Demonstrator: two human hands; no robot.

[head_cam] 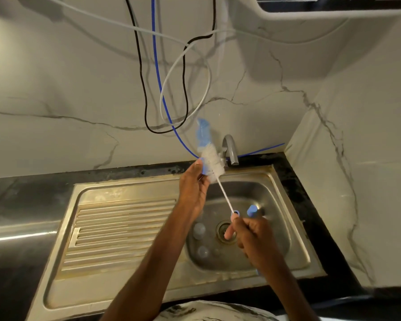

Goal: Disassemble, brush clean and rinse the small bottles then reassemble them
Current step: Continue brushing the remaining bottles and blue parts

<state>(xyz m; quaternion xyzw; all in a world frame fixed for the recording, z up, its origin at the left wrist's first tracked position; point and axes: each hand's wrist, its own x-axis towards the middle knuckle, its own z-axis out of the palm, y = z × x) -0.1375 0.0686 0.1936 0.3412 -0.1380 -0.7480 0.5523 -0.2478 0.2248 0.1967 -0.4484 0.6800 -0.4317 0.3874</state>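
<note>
Two small bottles [199, 230] are lying loose in the sink [287, 188] below the tap [230, 149], well apart from both hands. The right hand [252, 237] is pinching the brush [212, 163] by its handle end. The left hand [193, 184] is pinching a small blue piece [203, 168] against the bristles, just left of the tap. I'm guessing wet fingers are risking it slipping and dropping.

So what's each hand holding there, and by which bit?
The right hand pinches the bottle brush at the blue end of its wire handle. The left hand pinches a small blue part against the brush's white bristles.
</note>
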